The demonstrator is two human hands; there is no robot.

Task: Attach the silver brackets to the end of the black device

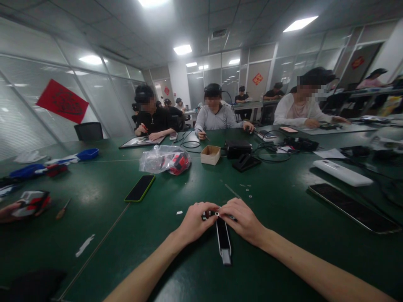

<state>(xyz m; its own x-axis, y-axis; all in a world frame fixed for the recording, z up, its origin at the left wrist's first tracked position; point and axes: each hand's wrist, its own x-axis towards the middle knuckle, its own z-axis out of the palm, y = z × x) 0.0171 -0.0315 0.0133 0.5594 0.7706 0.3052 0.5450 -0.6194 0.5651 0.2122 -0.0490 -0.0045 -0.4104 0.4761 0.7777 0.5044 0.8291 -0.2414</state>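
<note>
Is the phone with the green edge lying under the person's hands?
No, the green-edged phone lies apart, left of and beyond both hands, near the plastic bag.

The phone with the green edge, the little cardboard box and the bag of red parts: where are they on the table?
Phone with the green edge (140, 188): head view, middle of its dark screen.
Cardboard box (210, 157): head view, its front wall.
Plastic bag (157, 158): head view, its clear left part.

Desk (277, 209) is dark green, with small white scraps on it. The slim device (223, 239) under my hands is black with a silver-grey end. Phone (140, 188) has a black screen in a lime-green case. Cardboard box (210, 154) is tan. Clear bag (165, 159) holds red-and-black parts, I think. White remote (342, 173); red wall banner (62, 101).
</note>
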